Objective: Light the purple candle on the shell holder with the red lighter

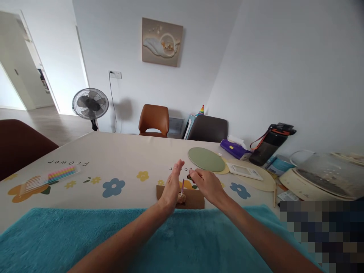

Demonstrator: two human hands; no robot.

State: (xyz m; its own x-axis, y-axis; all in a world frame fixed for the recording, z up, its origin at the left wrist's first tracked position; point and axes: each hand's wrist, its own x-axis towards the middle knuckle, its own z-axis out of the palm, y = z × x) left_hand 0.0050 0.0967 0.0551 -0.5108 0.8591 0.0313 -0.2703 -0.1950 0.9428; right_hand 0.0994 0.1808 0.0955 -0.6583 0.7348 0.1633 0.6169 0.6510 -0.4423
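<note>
Left forearm point(125, 239): bare, slanting up from the lower left
Left wrist point(165, 204): bent slightly upward
Left hand point(171, 187): flat and on edge, fingers point(176, 168) together, palm turned inward
Right forearm point(256, 231): bare, slanting up from the lower right
Right hand point(207, 185): loosely curled, its grip hidden
Both hands: near each other, apart
</note>
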